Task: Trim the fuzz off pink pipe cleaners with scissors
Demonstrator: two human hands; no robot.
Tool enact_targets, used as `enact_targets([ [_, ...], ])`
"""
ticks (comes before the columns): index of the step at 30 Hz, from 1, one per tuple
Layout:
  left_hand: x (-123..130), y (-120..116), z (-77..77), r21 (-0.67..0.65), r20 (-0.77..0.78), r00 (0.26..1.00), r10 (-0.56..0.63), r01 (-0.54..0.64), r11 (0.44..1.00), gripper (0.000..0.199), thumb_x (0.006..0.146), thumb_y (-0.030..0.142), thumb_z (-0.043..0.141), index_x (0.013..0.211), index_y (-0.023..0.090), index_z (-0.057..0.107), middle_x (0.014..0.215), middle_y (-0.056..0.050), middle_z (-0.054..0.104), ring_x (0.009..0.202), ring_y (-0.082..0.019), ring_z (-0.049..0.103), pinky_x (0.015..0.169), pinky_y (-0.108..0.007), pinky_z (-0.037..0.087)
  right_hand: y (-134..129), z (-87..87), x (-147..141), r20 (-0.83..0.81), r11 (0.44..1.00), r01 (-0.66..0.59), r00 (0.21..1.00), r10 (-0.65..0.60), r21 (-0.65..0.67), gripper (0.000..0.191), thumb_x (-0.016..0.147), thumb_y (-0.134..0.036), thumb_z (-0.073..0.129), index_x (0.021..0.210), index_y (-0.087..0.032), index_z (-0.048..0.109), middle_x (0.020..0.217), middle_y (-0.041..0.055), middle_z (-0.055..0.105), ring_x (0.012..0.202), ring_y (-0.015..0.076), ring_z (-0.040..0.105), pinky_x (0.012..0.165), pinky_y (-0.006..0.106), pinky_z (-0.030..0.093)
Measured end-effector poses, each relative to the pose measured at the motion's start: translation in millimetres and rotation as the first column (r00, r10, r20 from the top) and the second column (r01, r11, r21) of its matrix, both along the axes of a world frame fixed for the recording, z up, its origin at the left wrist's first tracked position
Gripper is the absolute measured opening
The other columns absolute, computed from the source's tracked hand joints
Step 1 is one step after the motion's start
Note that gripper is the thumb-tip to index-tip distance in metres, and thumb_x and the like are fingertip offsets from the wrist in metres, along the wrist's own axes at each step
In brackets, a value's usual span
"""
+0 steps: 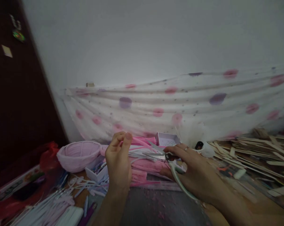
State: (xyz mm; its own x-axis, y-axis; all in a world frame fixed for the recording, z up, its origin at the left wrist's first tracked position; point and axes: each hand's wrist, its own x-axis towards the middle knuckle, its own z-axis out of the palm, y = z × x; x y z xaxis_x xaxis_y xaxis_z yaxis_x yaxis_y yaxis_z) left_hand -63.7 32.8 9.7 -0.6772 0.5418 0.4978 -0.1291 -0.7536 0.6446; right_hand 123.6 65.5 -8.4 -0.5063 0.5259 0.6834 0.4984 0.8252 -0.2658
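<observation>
A pink strip (pixel 144 143) leaves the pinched thumb and fingers of the left hand (pixel 119 153), curving toward four o'clock from the tips and reaching the scissors (pixel 166 157). The strip's near end is closed in that pinch; its free part lies outside the fingers, by the blades. The blades stand apart, pointing toward nine and ten o'clock (whether they touch the strip is hard to tell). The right hand (pixel 191 163) is wrapped around the scissors' pale green handles, a ring on one finger.

Beneath both hands lie pink pieces (pixel 151 164), with a dark mat (pixel 151 207) at six o'clock. Just beyond the strip, at one o'clock, sits a white box (pixel 167 139) with small beads in it. At nine o'clock stands a pink bowl (pixel 78 155), a smaller box (pixel 97 171) just beside it. Thin wooden strips (pixel 252 153) are heaped at three o'clock, and a spotted cloth (pixel 146 103) hangs at twelve.
</observation>
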Motion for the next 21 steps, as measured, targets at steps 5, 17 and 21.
enact_targets([
  [5, 3.3, 0.9, -2.5, 0.0, 0.09, 0.99, -0.105, 0.106, 0.994, 0.022, 0.063, 0.036, 0.08, 0.065, 0.019, 0.067, 0.068, 0.004, 0.055, 0.07, -0.009, 0.048, 0.071, -0.02, 0.038, 1.6, -2.0, -0.7, -0.029, 0.998, 0.0, 1.0, 0.001, 0.056, 0.03, 0.079, -0.038, 0.067, 0.103, -0.022, 0.06, 0.088, 0.0042, 0.065, 0.079, 0.0193, 0.061, 0.067, 0.031, 0.046],
  [17, 4.5, 0.5, 2.7, -0.061, 0.349, 0.883, -0.314, 0.356, 0.933, 0.036, 0.046, 0.036, 0.089, 0.064, 0.019, 0.063, 0.068, 0.006, 0.06, 0.068, -0.008, 0.051, 0.066, -0.022, 0.038, 3.4, -2.7, 0.5, -0.02, 0.992, 0.004, 1.0, -0.001, 0.122, 0.023, 0.082, -0.041, 0.061, 0.091, -0.02, 0.064, 0.07, 0.0022, 0.065, 0.064, 0.0154, 0.058, 0.057, 0.026, 0.039],
  [21, 2.1, 1.6, 3.7, -0.058, 0.366, 0.874, -0.319, 0.363, 0.93, 0.035, 0.046, 0.035, 0.089, 0.064, 0.019, 0.063, 0.067, 0.006, 0.061, 0.067, -0.009, 0.052, 0.065, -0.023, 0.038, 2.2, -0.8, 1.0, -0.028, 0.99, 0.003, 1.0, 0.001, 0.139, 0.027, 0.083, -0.044, 0.06, 0.091, -0.019, 0.065, 0.069, 0.0029, 0.066, 0.062, 0.015, 0.058, 0.056, 0.025, 0.039],
])
